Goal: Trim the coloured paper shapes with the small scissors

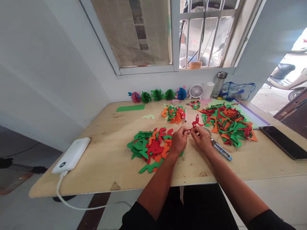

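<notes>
Red cut-out (189,130): held at the fingertips, over the wooden table (103,137), well in from its near edge. Visible part small; long axis appears to run left–right, roughly along that edge. Which end leads: cannot tell. Left hand (179,140) and right hand (201,139): thumbs and fingers closed to a pinch, one on each side of it. A red curled shape (196,121) stands just beyond the right fingers; whether joined, unclear.

Step, judged: fine two-handed working of the piece; next move likely calls for a steady left pinch and small right-finger adjustments.

Outward: cut-out pile (153,145) left, toward the near edge; blue-handled cutter (222,150) right; scrap heap (230,123) toward the right edge; folded-paper figures (157,95) along the far edge.
</notes>
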`<move>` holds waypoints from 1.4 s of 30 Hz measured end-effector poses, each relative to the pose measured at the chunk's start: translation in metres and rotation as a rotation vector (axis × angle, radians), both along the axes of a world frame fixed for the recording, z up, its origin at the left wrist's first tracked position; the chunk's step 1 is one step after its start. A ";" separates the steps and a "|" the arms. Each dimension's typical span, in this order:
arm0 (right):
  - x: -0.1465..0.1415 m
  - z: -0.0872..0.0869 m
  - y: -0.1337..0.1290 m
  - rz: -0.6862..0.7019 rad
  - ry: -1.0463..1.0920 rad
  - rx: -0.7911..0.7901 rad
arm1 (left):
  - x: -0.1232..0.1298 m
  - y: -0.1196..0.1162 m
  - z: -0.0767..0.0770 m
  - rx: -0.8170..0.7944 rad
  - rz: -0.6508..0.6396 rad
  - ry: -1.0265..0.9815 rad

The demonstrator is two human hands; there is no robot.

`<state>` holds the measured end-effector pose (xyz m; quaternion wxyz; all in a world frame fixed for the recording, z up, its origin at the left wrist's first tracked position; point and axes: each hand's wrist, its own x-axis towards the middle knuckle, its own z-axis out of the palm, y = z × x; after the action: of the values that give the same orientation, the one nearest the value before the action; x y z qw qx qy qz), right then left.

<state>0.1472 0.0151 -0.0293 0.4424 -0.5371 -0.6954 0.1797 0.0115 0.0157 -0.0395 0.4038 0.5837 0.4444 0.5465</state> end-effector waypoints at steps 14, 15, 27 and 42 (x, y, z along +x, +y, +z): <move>0.000 -0.004 0.000 -0.066 -0.224 0.231 | 0.001 -0.004 0.008 -0.041 0.067 0.037; 0.000 -0.004 0.000 -0.068 -0.230 0.233 | 0.001 -0.004 0.008 -0.036 0.067 0.084; 0.001 -0.005 0.002 -0.048 -0.162 0.209 | 0.001 -0.003 0.010 0.005 0.062 0.497; 0.002 -0.006 0.004 -0.006 -0.017 0.074 | 0.001 0.000 0.005 0.014 -0.013 0.228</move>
<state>0.1496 0.0192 -0.0352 0.4565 -0.5239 -0.7038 0.1477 0.0121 0.0157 -0.0347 0.3501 0.6478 0.4797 0.4771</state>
